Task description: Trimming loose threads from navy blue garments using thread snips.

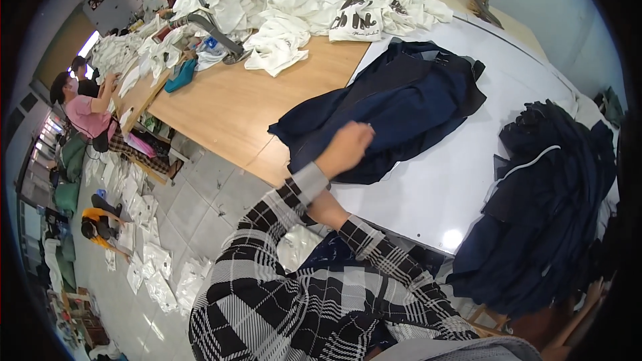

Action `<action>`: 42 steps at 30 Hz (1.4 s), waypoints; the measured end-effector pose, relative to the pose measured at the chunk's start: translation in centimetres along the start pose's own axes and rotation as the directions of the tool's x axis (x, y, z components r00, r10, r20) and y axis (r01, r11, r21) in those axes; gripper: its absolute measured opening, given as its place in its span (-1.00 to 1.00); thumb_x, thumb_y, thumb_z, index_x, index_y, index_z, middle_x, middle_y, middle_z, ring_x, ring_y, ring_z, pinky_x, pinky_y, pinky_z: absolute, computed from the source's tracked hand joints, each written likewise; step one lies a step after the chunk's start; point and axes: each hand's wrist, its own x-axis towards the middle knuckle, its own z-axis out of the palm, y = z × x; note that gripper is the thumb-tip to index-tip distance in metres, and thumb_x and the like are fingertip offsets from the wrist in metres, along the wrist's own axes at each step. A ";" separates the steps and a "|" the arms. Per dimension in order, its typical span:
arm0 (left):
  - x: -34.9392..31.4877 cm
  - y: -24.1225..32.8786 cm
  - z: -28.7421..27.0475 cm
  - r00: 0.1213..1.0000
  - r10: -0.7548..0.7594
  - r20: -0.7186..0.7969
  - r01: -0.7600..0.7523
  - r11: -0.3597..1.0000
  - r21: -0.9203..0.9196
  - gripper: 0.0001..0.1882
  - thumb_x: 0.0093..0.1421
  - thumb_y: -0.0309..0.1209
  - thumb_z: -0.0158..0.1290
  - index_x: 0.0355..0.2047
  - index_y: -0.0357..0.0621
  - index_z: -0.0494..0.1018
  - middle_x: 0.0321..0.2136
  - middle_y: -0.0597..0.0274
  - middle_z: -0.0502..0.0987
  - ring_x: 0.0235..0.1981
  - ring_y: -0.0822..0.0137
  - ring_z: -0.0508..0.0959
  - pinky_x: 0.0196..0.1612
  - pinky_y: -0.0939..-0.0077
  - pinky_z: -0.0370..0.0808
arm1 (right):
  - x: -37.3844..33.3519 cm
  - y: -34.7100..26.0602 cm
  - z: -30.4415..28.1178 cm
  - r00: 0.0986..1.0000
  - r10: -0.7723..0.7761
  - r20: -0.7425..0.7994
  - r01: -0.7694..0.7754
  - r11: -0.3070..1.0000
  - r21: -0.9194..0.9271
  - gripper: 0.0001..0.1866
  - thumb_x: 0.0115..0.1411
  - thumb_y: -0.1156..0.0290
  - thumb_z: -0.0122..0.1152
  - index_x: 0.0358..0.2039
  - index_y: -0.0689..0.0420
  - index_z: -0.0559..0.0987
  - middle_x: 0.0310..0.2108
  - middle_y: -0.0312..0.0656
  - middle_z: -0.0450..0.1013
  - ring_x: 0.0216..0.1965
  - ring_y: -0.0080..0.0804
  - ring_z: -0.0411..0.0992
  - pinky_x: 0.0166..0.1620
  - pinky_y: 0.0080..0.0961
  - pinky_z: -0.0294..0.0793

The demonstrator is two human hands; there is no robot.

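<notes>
A dark navy garment (408, 93), partly folded with loose creases, lies across the white tabletop and the edge of the wooden one. Above its near side is my left hand (348, 147), fingers curled in and a little blurred. Whether it pinches the cloth or anything small does not show. My right hand (326, 208) is at the garment's near left corner, crossing under my left forearm. The left cuff covers its fingers, so its grip is hidden. Both sleeves are black-and-white plaid.
A large heap of navy garments (535, 214) hangs over the table's right side. White shirts (281, 0) are piled at the back, beside a clamp-like metal arm (217, 33). Several people work at the left; packed bags (157, 274) lie on the floor.
</notes>
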 end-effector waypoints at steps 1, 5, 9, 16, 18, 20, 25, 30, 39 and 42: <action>-0.7 2.3 1.0 0.909 -0.321 0.267 0.379 0.903 -0.201 -0.80 0.14 -0.43 -0.05 -0.25 -0.25 0.45 -0.39 -0.08 0.47 -0.42 0.09 0.53 -0.35 0.35 0.49 | -1.0 0.1 -0.7 0.997 -0.008 0.071 0.014 0.996 -0.083 -0.48 -0.08 0.44 0.19 -0.06 0.34 0.36 0.00 0.18 0.27 0.05 0.09 0.24 0.10 -0.23 0.24; -4.2 -6.7 0.0 0.996 0.023 0.086 -0.045 0.964 0.262 -0.73 0.16 -0.36 -0.09 -0.29 -0.30 0.48 -0.31 -0.12 0.50 -0.23 -0.03 0.50 -0.14 0.23 0.43 | -7.5 -2.9 -3.6 0.949 -0.196 0.248 0.245 0.952 -0.184 -0.50 0.00 0.29 0.20 -0.11 0.36 0.39 -0.07 0.16 0.32 -0.03 0.08 0.30 0.01 -0.23 0.31; -5.1 -4.9 5.3 0.977 0.135 -0.165 -0.097 0.970 0.221 -0.79 0.22 -0.44 -0.10 -0.22 -0.30 0.43 -0.35 0.00 0.48 -0.43 0.10 0.50 -0.33 0.36 0.44 | -17.5 -1.8 -12.9 0.918 0.092 0.385 -0.088 0.996 -0.028 -0.30 0.13 0.09 0.13 0.12 0.34 0.23 0.14 0.13 0.17 0.12 -0.02 0.21 0.14 -0.40 0.22; -6.5 -2.6 10.6 0.701 -0.214 0.680 0.710 0.291 -0.641 -0.59 0.20 -0.41 -0.04 0.04 -0.27 0.23 -0.51 0.26 0.45 -0.77 0.58 0.21 -0.75 0.76 0.09 | -30.0 -4.8 -26.3 0.778 0.197 -0.596 -0.300 0.951 -0.076 -0.61 0.08 0.44 0.23 -0.06 0.24 0.45 -0.18 -0.16 0.45 -0.18 -0.45 0.42 -0.11 -0.57 0.41; -6.4 -5.2 9.6 0.699 -0.101 0.708 0.713 0.023 -0.700 -0.62 0.24 -0.35 -0.09 0.04 -0.24 0.25 -0.45 0.20 0.47 -0.74 0.59 0.23 -0.75 0.81 0.09 | -31.2 -5.7 -29.9 0.562 0.228 -0.795 -0.324 0.945 0.042 -0.70 0.07 0.50 0.20 -0.14 0.26 0.50 -0.26 -0.21 0.46 -0.30 -0.57 0.43 -0.24 -0.67 0.43; -5.9 -5.3 9.5 0.687 -0.129 0.715 0.717 -0.035 -0.696 -0.65 0.27 -0.35 -0.13 0.03 -0.21 0.26 -0.44 0.17 0.46 -0.75 0.59 0.22 -0.75 0.81 0.10 | -32.0 -4.2 -34.2 0.405 0.042 -0.913 -0.354 0.928 -0.115 -0.84 0.08 0.51 0.17 -0.30 0.26 0.55 -0.33 -0.19 0.47 -0.31 -0.53 0.44 -0.24 -0.64 0.43; -5.3 -4.7 9.8 0.638 -0.128 0.759 0.760 -0.050 -0.648 -0.67 0.29 -0.34 -0.16 0.01 -0.19 0.28 -0.45 0.13 0.44 -0.75 0.58 0.22 -0.74 0.79 0.12 | -33.7 0.6 -49.7 0.181 -0.550 -0.815 -0.703 0.507 -0.498 -0.87 -0.01 0.46 0.12 -0.53 0.25 0.56 -0.48 -0.06 0.49 -0.35 -0.12 0.44 -0.24 -0.35 0.41; -5.4 -4.7 9.9 0.606 -0.134 0.784 0.781 -0.086 -0.619 -0.68 0.29 -0.34 -0.18 0.01 -0.18 0.28 -0.46 0.12 0.45 -0.75 0.57 0.23 -0.74 0.77 0.13 | -35.3 6.3 -56.8 -0.182 -0.124 -0.975 -0.928 0.349 0.128 -0.76 0.04 0.23 0.16 -0.29 0.04 0.60 -0.18 -0.16 0.47 0.05 -0.14 0.28 0.04 -0.12 0.26; -5.4 -4.3 9.5 0.582 -0.144 0.800 0.798 -0.088 -0.596 -0.68 0.29 -0.34 -0.20 0.02 -0.17 0.27 -0.47 0.14 0.45 -0.75 0.56 0.24 -0.74 0.77 0.13 | -31.2 3.9 -53.5 0.214 -0.433 -0.876 -0.840 0.376 -0.391 -0.85 0.00 0.34 0.13 -0.53 0.15 0.57 -0.51 -0.05 0.48 -0.43 -0.04 0.45 -0.33 -0.20 0.42; -5.3 -4.2 9.6 0.594 -0.156 0.789 0.788 -0.084 -0.610 -0.68 0.29 -0.34 -0.19 0.02 -0.16 0.28 -0.48 0.16 0.45 -0.75 0.56 0.24 -0.74 0.77 0.13 | -30.7 3.3 -49.7 0.170 -0.423 -0.890 -0.796 0.473 -0.377 -0.87 -0.01 0.38 0.16 -0.50 0.17 0.56 -0.50 -0.05 0.47 -0.43 -0.06 0.45 -0.36 -0.26 0.42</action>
